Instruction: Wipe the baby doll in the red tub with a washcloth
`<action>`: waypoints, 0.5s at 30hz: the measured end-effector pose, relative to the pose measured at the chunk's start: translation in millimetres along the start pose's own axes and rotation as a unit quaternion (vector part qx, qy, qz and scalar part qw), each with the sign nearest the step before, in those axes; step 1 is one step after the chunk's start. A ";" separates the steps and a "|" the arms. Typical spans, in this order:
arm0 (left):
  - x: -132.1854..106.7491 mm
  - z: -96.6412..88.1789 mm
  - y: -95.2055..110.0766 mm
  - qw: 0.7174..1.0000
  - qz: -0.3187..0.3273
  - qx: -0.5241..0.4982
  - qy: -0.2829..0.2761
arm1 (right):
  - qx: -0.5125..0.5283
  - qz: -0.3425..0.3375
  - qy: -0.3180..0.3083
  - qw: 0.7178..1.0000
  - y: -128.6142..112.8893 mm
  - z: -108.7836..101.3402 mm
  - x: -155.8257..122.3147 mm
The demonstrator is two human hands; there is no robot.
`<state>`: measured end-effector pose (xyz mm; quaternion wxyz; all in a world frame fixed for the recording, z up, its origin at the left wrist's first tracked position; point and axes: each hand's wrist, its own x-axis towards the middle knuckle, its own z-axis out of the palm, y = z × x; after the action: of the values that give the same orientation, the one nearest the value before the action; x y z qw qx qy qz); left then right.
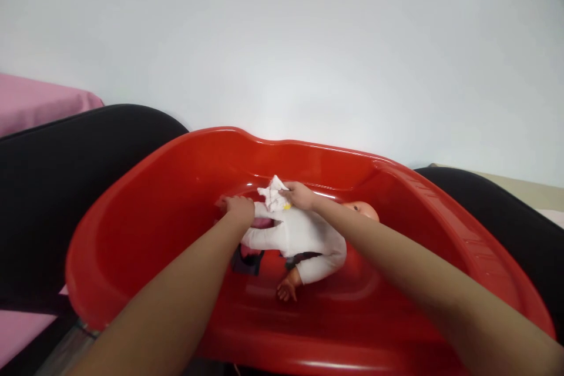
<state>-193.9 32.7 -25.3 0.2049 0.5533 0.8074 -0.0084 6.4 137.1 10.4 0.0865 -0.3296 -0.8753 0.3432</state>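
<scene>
Doll [311, 235] lying in red tub [132, 205], head toward two o'clock; hands apart, left [240, 209] over its leg at ten, grip unclear, perhaps steadying, right [300, 195] pinching white cloth [274, 195] at eleven, probably bunched for easier hold.

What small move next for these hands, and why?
Perhaps draw the white cloth gently along the doll's far leg: the right hand holds the cloth by that leg, and the left hand is at the leg's lower end, seemingly placed to steady it.
</scene>
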 end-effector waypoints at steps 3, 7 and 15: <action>0.6 -3.3 -9.7 0.998 -0.017 0.066 -0.016 | 0.163 -0.011 0.024 0.986 -22.5 -17.8 -38.4; -4.3 -13.3 -16.3 0.993 -0.014 0.112 -0.014 | 0.281 0.020 0.041 0.959 -45.4 -36.4 -91.6; -3.3 -22.4 2.0 0.992 -0.035 0.118 -0.041 | 0.282 0.055 0.063 0.956 -55.1 -41.9 -144.9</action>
<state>-198.3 35.9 -3.3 0.1706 0.5446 0.8102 -0.1337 104.9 37.6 88.9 0.2119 -0.3599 -0.7162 0.5591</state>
